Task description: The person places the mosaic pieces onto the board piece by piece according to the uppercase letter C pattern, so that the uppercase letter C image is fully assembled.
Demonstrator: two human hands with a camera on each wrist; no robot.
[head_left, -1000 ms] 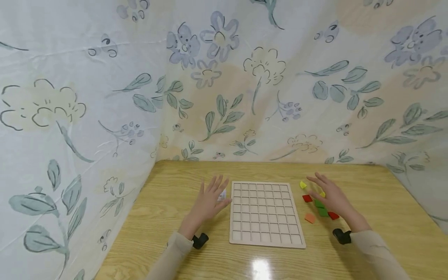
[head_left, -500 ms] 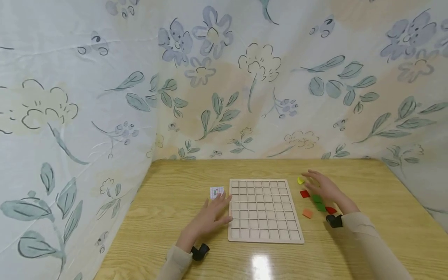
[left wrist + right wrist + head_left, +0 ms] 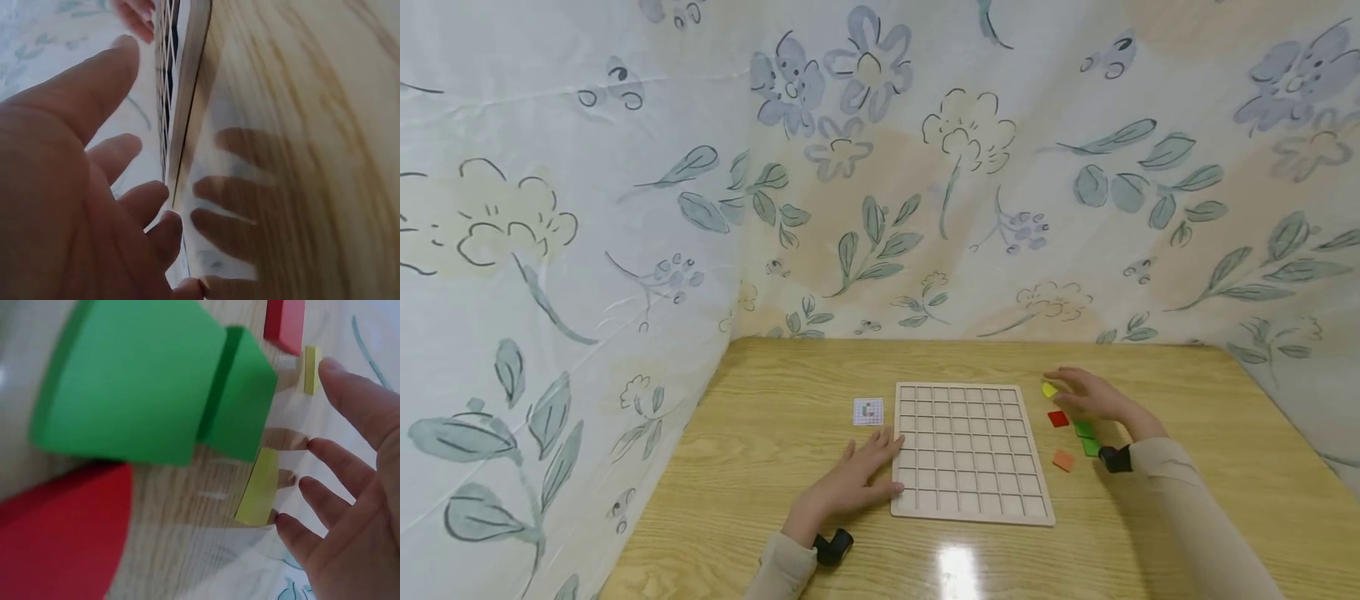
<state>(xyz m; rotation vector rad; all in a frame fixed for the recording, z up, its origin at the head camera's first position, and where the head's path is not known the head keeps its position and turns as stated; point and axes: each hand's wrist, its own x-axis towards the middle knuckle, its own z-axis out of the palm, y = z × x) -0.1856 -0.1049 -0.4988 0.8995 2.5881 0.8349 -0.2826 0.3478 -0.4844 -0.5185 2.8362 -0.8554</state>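
Note:
A pale wooden board (image 3: 962, 454) with a grid of square recesses lies flat on the table. My left hand (image 3: 850, 482) rests at its left edge, fingers extended and holding nothing. Over the coloured pieces to the board's right hovers my right hand (image 3: 1101, 397), fingers loosely spread. In the right wrist view its fingertips are near a yellow piece (image 3: 259, 487), its thumb near another yellow piece (image 3: 310, 370); no grip shows. Green pieces (image 3: 137, 381), a red rounded piece (image 3: 69, 531) and a red block (image 3: 286, 325) are close by. An orange piece (image 3: 1063, 460) lies beside the board.
A small card (image 3: 868, 411) with a printed grid and coloured pattern lies left of the board. The wooden table (image 3: 760, 442) ends at a floral cloth (image 3: 880, 208) behind and on the left. Cloth also hangs at the right.
My left hand has drawn back toward me along the board's left edge, uncovering the card. My right hand has lowered and shifted slightly left over the pieces.

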